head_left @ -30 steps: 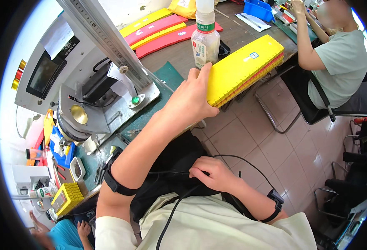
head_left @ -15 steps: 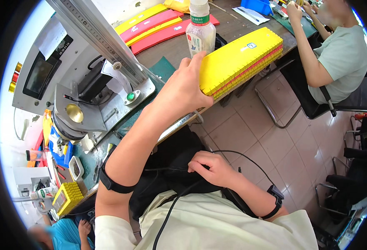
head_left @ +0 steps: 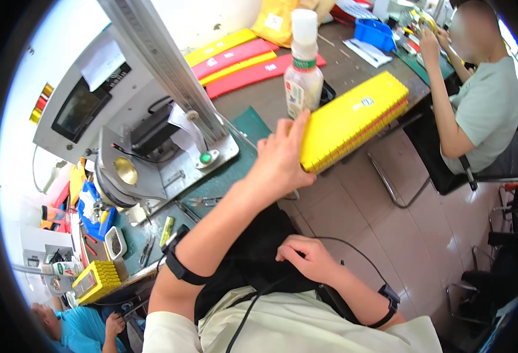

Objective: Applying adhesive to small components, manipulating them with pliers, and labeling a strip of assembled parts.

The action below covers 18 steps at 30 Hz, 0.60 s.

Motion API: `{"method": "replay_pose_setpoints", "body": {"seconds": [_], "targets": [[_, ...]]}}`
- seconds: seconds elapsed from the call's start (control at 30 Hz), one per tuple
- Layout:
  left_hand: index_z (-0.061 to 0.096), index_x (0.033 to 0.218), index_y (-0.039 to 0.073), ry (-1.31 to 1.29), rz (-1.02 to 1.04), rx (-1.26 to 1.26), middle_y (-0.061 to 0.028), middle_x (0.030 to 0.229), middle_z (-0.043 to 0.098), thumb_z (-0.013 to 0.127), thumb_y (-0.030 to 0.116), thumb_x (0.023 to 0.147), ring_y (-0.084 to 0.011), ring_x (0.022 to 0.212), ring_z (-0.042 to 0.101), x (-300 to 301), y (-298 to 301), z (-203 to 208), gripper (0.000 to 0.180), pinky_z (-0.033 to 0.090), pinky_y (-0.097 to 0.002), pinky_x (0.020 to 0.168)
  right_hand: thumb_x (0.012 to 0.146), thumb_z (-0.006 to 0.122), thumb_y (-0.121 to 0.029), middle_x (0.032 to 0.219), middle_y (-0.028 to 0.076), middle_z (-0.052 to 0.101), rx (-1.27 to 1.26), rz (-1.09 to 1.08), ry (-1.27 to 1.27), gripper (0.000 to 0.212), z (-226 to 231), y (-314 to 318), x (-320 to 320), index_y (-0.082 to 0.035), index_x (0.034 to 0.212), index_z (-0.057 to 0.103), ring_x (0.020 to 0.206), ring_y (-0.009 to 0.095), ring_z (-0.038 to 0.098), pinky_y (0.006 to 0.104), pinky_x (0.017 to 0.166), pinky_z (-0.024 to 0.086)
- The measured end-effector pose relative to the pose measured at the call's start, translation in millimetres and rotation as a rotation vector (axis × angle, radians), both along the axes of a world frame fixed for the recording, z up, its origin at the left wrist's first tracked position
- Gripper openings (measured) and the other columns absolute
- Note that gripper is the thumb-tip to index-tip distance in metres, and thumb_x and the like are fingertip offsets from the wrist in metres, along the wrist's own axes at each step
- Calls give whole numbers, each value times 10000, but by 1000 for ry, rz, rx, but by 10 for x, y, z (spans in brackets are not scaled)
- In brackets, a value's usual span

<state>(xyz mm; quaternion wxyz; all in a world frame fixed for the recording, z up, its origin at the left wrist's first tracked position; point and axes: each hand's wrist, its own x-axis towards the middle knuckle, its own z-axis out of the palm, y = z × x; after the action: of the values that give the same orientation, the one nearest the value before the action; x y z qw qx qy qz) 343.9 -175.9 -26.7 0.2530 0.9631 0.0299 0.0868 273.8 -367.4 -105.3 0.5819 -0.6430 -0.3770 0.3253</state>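
Observation:
My left hand (head_left: 285, 156) reaches out to the table and grips the near left end of a thick stack of notched yellow boards (head_left: 356, 120). Fingers lie along the end face and the thumb presses the lower corner. Red layers show in the stack's side, and a small label sits on top. The stack lies along the table's front edge, just in front of a clear plastic bottle (head_left: 303, 82) with a white cap. My right hand (head_left: 309, 259) rests on my lap, loosely curled; nothing shows in it, though its palm side is hidden.
A machine with an upright metal column (head_left: 170, 76) and a screen stands left. Behind the bottle lie red and yellow strips (head_left: 253, 70). Tweezers, a white dish (head_left: 116, 243) and another yellow stack (head_left: 97, 281) are at lower left. A co-worker (head_left: 488, 106) sits right; another person (head_left: 85, 329) lower left.
The view has shifted, so the scene sits lower and further right. Relative to the bottle, the yellow stack in my left hand has come slightly lower and nearer. My right hand stays on my lap.

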Motion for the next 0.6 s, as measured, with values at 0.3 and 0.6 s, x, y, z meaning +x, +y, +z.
{"method": "replay_pose_setpoints", "body": {"seconds": [0.3,0.6], "targets": [[197,1541,57,-9,-41,-86,-251,1359,399,880,125,620,-435,1216,498,-88,-27,149,1149,400,-494,1043,979,574,-130,833,95,660,-88,-35,80,207,75,19,-56,20,872,668,778,186,653,293,737,508],[232,1540,80,-151,-13,201,-243,1427,368,854,144,681,-431,1300,442,-674,-153,607,1062,326,-557,1103,968,587,-145,736,32,677,-359,168,130,179,723,-258,81,-39,900,714,621,91,591,256,594,475]]}}
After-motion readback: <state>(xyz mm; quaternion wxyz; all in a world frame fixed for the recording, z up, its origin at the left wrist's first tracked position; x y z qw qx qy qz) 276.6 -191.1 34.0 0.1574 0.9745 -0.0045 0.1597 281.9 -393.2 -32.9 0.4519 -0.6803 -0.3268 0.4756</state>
